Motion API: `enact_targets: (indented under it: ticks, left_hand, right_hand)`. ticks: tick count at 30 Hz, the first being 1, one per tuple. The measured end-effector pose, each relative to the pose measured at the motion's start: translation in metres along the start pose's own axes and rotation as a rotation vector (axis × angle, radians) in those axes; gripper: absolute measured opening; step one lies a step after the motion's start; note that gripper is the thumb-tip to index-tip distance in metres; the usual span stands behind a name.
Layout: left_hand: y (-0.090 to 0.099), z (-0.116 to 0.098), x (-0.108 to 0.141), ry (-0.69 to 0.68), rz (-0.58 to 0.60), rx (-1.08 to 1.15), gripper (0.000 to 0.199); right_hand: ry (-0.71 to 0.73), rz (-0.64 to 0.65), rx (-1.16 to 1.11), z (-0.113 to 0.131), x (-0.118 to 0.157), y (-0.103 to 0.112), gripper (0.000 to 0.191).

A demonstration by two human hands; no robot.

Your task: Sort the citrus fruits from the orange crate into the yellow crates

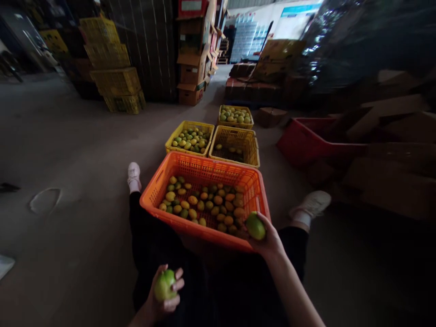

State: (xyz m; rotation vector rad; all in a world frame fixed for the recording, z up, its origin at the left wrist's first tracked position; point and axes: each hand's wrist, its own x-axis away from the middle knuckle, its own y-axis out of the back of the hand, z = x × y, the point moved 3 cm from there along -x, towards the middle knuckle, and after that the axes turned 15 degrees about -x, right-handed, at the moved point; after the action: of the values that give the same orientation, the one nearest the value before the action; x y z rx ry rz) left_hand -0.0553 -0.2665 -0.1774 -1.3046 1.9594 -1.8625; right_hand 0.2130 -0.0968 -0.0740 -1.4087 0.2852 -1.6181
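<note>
Two hands [163,295] [267,238] hold unlabelled green fruits [164,284] [255,225].

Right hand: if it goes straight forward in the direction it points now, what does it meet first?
The right hand, holding a green fruit, points up and away over the orange crate. It would probably first meet the fruit heaped inside, or the crate's far wall; depth is unclear here.
</note>
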Motion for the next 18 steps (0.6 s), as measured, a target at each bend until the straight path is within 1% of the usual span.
enact_targets:
  ticks: [2,3,5,6,8,10,13,15,16,18]
  left_hand:
    - [0.016,0.003,-0.018,0.017,-0.024,0.018,0.031]
    - [0.021,0.003,-0.028,0.025,-0.029,0.011,0.03]
    - [0.023,-0.001,-0.046,0.019,-0.018,-0.038,0.03]
    - [0.019,-0.006,-0.054,-0.002,-0.013,-0.066,0.031]
    - [0.003,-0.02,-0.066,-0.038,-0.012,-0.102,0.031]
    - [-0.024,-0.042,-0.074,-0.062,-0.033,-0.093,0.033]
    - [-0.07,-0.088,-0.087,-0.182,-0.085,-0.045,0.034]
    - [-0.095,-0.116,-0.101,-0.207,-0.12,-0.079,0.033]
    - [-0.103,-0.128,-0.109,-0.216,-0.16,-0.104,0.033]
    - [-0.11,-0.147,-0.128,-0.218,-0.231,-0.12,0.032]
  right_hand:
    - [-0.01,-0.029,-0.042,-0.001,-0.008,0.0,0.011]
    - [-0.014,-0.049,-0.062,-0.002,-0.011,-0.001,0.011]
    - [0.005,-0.064,-0.105,-0.003,-0.016,-0.004,0.012]
    - [0.021,-0.063,-0.119,-0.003,-0.019,-0.006,0.014]
    - [0.057,-0.046,-0.129,-0.002,-0.022,-0.01,0.022]
    - [0.083,-0.033,-0.116,-0.001,-0.025,-0.014,0.028]
    - [0.133,-0.039,-0.107,0.001,-0.032,-0.017,0.031]
    - [0.155,-0.037,-0.101,-0.001,-0.039,-0.018,0.029]
    - [0.156,-0.031,-0.095,-0.003,-0.043,-0.019,0.028]
    - [0.139,-0.009,-0.089,-0.01,-0.054,-0.022,0.025]
